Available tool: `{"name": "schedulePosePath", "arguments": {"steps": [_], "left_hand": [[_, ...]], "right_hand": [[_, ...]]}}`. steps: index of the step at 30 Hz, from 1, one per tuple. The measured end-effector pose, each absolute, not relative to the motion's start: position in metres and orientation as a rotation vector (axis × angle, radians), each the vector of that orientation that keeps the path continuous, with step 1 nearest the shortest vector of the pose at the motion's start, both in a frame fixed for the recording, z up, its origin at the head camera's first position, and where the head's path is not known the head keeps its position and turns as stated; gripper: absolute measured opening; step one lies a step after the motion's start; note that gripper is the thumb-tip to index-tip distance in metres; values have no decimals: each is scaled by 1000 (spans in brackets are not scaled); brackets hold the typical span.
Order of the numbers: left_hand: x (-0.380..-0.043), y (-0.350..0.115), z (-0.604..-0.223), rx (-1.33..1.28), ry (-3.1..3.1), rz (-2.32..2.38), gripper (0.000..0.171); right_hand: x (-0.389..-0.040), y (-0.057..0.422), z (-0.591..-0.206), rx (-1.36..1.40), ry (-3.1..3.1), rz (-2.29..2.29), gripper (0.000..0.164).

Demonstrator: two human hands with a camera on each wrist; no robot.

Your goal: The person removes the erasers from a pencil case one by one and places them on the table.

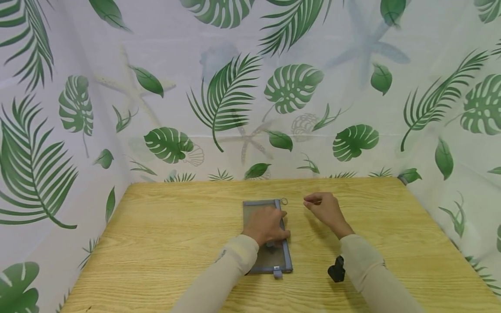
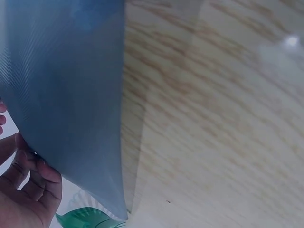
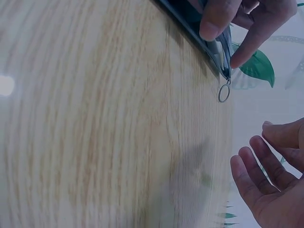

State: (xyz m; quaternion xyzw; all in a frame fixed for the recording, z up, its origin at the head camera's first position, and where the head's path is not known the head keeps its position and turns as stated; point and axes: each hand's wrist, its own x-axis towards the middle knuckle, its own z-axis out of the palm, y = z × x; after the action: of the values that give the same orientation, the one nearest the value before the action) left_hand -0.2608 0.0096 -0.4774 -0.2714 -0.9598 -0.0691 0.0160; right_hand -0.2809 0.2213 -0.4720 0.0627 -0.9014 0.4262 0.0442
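Note:
A grey-blue mesh zip pouch [image 1: 274, 258] lies lengthwise on the table, with a metal ring [image 1: 284, 201] at its far right corner and a small fabric tab [image 1: 277, 274] at the near end. My left hand [image 1: 267, 224] reaches across it and grips its right edge, covering the middle. From the right wrist side, the left thumb [image 3: 211, 28] shows on the pouch's edge, close to the ring. My right hand [image 1: 325, 208], holding nothing, hovers right of the ring with fingers loosely bent. In the left wrist view the pouch's blue side [image 2: 80, 95] fills the left part.
The wood-grain table [image 1: 176, 217] extends to both sides of the pouch. A small black object [image 1: 336, 269] sits beside my right cuff. Behind the table's far edge hangs a white leaf-print cloth [image 1: 235, 169], which also covers the sides.

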Motion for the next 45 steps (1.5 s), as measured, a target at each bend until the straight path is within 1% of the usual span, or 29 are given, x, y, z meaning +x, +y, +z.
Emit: {"name": "schedulePosePath", "arguments": {"steps": [9,13,20,26,37,39,43,45], "left_hand": [[-262,5,-475,-851,-3014,-360,52],[-264,-1,-473,-891,-3045,-524,50],[-270,-15,-470,-965,-3124,-992,51],[-271,-24,-472,-997,-3056,-1138,48],[-266,-29,-471,-893,-3000,-1277,26],[-266,-28,-471,-865,-3000,-1277,28],[-266,-27,-472,-816,-3002,-1256,38],[-266,-26,-473,-806,-3004,-1256,38]], "right_hand": [[-280,222,-474,156,-2781,1316,23],[-279,224,-475,147,-2782,1311,22],[-278,226,-477,192,-2786,1287,22],[-276,228,-478,211,-2786,1294,23],[-274,222,-482,247,-2819,1312,23],[-274,219,-483,274,-2832,1300,23],[-273,211,-483,366,-2850,1273,20],[-272,206,-483,429,-2870,1255,19]]}}
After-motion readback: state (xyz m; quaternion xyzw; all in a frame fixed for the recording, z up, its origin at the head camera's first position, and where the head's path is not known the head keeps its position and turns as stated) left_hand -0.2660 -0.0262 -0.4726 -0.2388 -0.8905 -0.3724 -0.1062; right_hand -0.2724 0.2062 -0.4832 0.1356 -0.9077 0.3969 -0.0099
